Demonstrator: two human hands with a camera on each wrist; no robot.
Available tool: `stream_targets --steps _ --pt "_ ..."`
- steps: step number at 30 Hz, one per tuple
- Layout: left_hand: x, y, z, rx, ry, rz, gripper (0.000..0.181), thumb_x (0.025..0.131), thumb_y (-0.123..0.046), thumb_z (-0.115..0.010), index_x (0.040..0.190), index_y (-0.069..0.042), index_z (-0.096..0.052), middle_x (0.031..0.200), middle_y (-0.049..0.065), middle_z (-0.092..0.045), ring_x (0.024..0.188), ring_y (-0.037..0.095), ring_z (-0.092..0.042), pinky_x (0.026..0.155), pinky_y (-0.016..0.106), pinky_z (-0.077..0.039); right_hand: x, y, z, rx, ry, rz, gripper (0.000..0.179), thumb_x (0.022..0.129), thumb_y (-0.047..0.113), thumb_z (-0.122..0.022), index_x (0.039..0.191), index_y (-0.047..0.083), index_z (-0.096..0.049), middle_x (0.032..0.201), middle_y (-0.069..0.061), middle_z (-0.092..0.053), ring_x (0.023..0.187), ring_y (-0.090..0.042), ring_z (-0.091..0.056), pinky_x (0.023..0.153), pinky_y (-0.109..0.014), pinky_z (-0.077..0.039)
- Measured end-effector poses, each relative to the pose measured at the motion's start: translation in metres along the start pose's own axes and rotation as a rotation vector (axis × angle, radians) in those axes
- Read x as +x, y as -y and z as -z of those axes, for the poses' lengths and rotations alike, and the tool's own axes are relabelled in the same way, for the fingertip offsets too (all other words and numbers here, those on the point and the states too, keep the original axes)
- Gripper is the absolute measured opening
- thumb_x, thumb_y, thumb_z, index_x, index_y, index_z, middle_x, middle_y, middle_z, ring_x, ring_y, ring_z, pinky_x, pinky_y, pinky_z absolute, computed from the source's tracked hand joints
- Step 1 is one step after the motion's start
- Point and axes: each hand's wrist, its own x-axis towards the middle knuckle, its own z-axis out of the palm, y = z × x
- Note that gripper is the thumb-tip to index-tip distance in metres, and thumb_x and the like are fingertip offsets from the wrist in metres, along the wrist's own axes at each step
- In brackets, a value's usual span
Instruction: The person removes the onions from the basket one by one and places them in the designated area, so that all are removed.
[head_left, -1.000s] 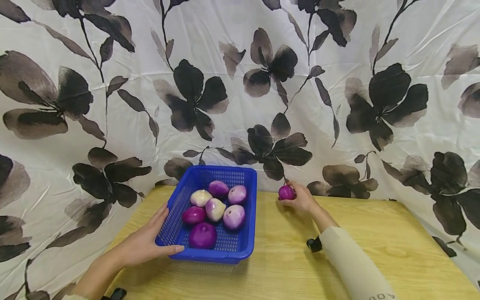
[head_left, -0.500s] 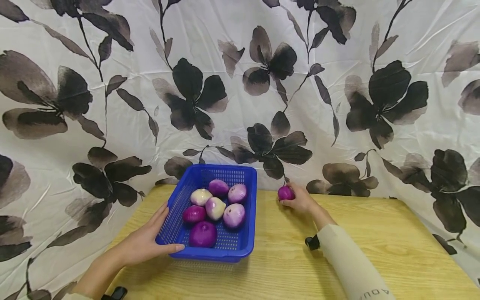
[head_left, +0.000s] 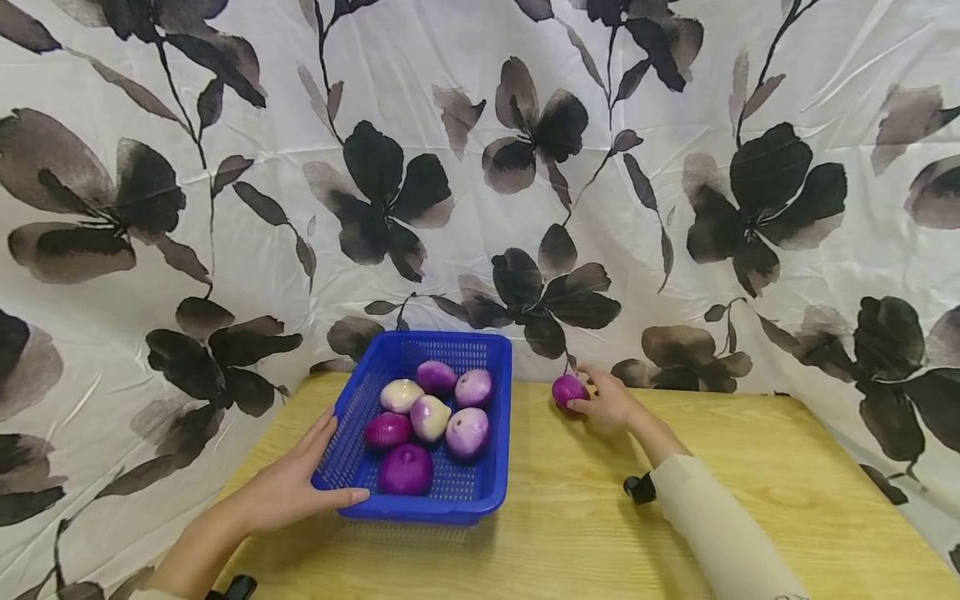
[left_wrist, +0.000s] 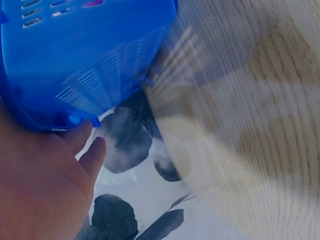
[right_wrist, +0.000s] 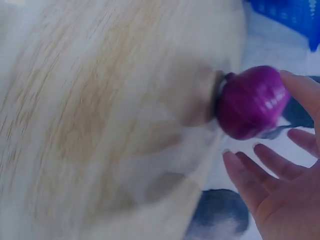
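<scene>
A purple onion (head_left: pixel 569 392) rests on the table toward its back edge. Beside it is my right hand (head_left: pixel 609 403), the thumb touching the onion (right_wrist: pixel 252 102) in the right wrist view and the other fingers spread apart from it. The blue basket (head_left: pixel 504 433) stands left of centre and contains several onions, some deep purple like the front one (head_left: pixel 406 470), others pale like the middle one (head_left: pixel 431 418). At its near left corner, my left hand (head_left: pixel 288 492) touches the basket, thumb along the near rim and fingers straight along the left side.
The wood-grain table (head_left: pixel 720 467) extends right of the basket. Directly behind it hangs a white cloth (head_left: pixel 660 108) printed with dark flowers. Black bands (head_left: pixel 640 488) sit at both wrists.
My right hand's fingers have come off the onion, which now shows more fully and sits slightly further left and nearer. The left hand and basket stay put.
</scene>
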Motion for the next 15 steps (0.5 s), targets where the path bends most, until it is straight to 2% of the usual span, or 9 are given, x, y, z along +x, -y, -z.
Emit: stream_targets --steps 8,12,15 --pt "0.002 -0.002 0.003 -0.008 -0.004 0.001 0.122 0.082 -0.060 -0.078 0.162 0.003 -0.011 0.170 0.022 -0.006 0.148 0.055 -0.023 0.107 0.073 -0.033 -0.021 0.021 0.021 -0.024 0.000 0.089 0.067 0.094 0.024 -0.074 0.146 -0.007 -0.046 0.142 -0.033 -0.051 0.124 -0.052 -0.054 0.101 -0.063 -0.046" --pt "0.002 -0.004 0.004 -0.008 0.003 0.007 0.122 0.082 -0.060 -0.078 0.162 0.005 -0.012 0.170 0.023 -0.007 0.148 0.055 -0.022 0.108 0.073 -0.032 -0.034 0.039 0.023 -0.003 0.007 0.149 0.061 0.094 0.021 -0.074 0.144 -0.004 -0.049 0.141 -0.030 -0.054 0.126 -0.048 -0.053 0.103 -0.063 -0.045" --pt "0.001 -0.003 0.003 -0.010 0.004 0.007 0.122 0.082 -0.061 -0.078 0.161 0.005 -0.012 0.170 0.023 -0.007 0.148 0.055 -0.022 0.108 0.073 -0.032 -0.042 0.058 0.022 0.028 0.023 0.210 0.055 0.093 0.018 -0.075 0.140 -0.002 -0.053 0.133 -0.027 -0.058 0.122 -0.046 -0.055 0.100 -0.061 -0.048"
